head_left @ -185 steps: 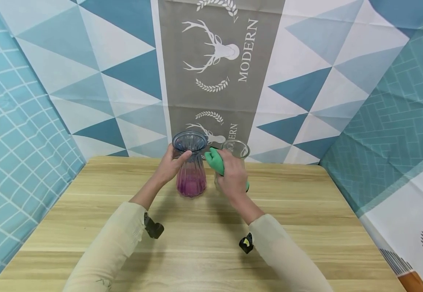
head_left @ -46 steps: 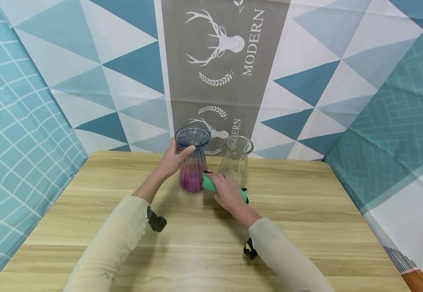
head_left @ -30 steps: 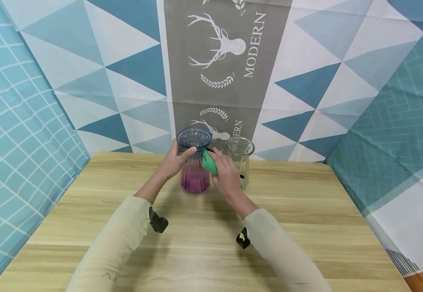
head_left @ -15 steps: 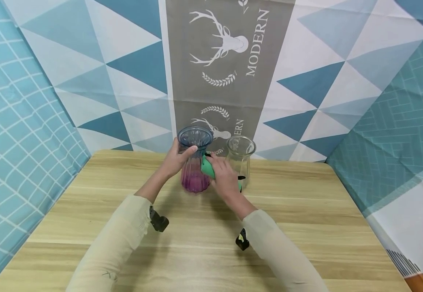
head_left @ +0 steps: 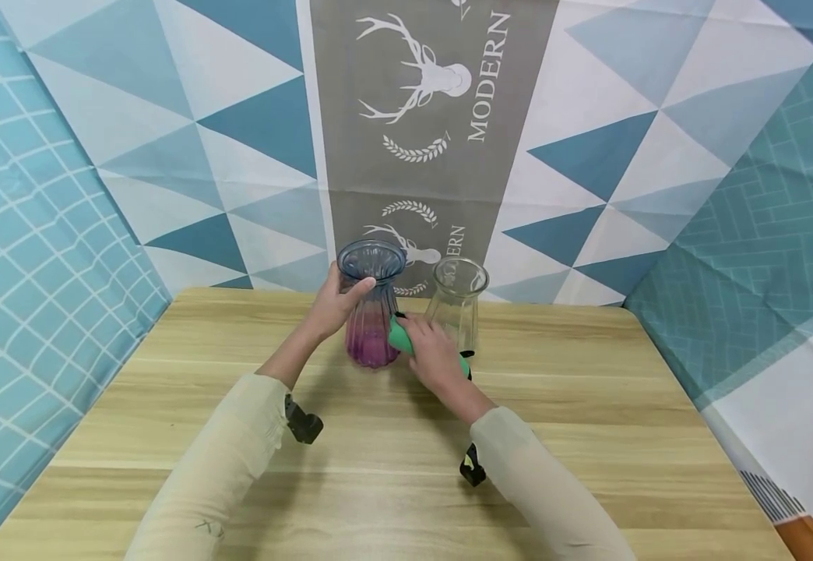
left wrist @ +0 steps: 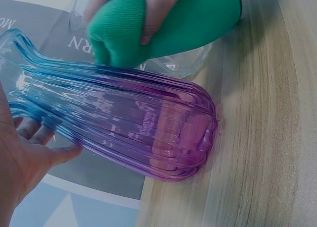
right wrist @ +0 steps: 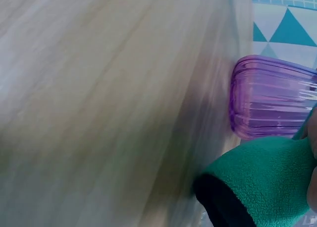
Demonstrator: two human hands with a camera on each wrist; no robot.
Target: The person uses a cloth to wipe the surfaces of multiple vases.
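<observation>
Well, my left hand [head_left: 329, 312] is wrapped about the neck of the vase [head_left: 373, 339], blue at the rim and purple at the foot, which stands near the back edge of the wooden table [head_left: 378, 499]. My right hand [head_left: 438, 357] has its fingers curled round a bunched green cloth [left wrist: 203, 21] against the vase's side, with a clear jar [head_left: 461, 312] standing just behind that hand.

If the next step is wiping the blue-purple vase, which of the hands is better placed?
Right, most likely: the right hand holds the green cloth at the side of the blue-purple vase, while the left hand holds its neck, seemingly better suited to steadying.
</observation>
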